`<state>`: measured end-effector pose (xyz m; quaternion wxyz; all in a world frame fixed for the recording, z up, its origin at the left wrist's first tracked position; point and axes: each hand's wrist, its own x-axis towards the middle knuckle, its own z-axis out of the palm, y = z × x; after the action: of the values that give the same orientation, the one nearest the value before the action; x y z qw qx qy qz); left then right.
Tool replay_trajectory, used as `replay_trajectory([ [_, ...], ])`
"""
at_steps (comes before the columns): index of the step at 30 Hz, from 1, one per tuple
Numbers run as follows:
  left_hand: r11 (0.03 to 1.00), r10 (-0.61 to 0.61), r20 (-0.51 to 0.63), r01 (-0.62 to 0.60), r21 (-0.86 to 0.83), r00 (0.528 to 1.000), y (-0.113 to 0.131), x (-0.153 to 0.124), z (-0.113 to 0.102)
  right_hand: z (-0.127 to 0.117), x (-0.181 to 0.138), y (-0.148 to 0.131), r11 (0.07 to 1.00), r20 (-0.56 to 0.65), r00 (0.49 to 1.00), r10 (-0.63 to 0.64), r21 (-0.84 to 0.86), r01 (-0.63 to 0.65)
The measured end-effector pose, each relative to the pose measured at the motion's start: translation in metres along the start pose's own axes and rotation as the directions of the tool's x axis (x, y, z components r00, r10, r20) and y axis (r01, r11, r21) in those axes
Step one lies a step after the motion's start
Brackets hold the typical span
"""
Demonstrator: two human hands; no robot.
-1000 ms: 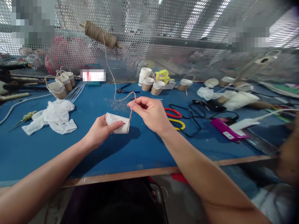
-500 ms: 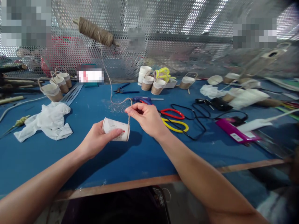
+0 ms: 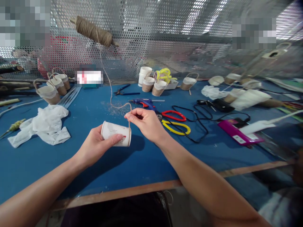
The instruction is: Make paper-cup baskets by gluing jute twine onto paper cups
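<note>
My left hand [image 3: 98, 143] is wrapped round a white paper cup [image 3: 112, 128] tilted onto its side, thumb along its wall. Between thumb and fingertips, my right hand [image 3: 144, 121] pinches a strand of twine [image 3: 111, 91] at the cup's right end, where the twine lies along the rim. From there the strand loops across the table and climbs to a spool of twine [image 3: 93, 31] mounted at the perforated metal screen. Just behind my right hand lies a blue glue gun [image 3: 144, 102]. Scissors with one red and one yellow handle [image 3: 177, 127] lie to its right.
Twine-wrapped cups with handles [image 3: 48, 94] stand at the back left, others [image 3: 159, 88] at the back middle. A crumpled white cloth [image 3: 44, 123] lies left, pliers [image 3: 123, 92] behind. A purple power strip [image 3: 230, 132] and black cable [image 3: 201, 116] lie right. The blue table [image 3: 146, 170] has a wooden front edge.
The view has shifted slightly, so most things sit a little further left. Both hands keep their grips on the cup and the twine, and the cup stays tilted on its side.
</note>
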<state>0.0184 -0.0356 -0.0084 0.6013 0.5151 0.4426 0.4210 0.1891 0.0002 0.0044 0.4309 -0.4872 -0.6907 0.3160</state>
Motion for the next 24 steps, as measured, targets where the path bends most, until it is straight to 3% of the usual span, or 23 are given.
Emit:
replay_trajectory([
  [16, 0.998, 0.041, -0.021, -0.04, 0.05, 0.999, 0.0044, -0.0013, 0.0006, 0.0046, -0.0012, 0.0033, 0.997, 0.079, 0.996, 0.047, 0.055, -0.051],
  [24, 0.995, 0.097, -0.034, -0.095, 0.032, 0.995, 0.0015, -0.0008, -0.0015, 0.0076, -0.0025, 0.0033, 0.975, 0.119, 0.984, 0.134, 0.16, -0.152],
])
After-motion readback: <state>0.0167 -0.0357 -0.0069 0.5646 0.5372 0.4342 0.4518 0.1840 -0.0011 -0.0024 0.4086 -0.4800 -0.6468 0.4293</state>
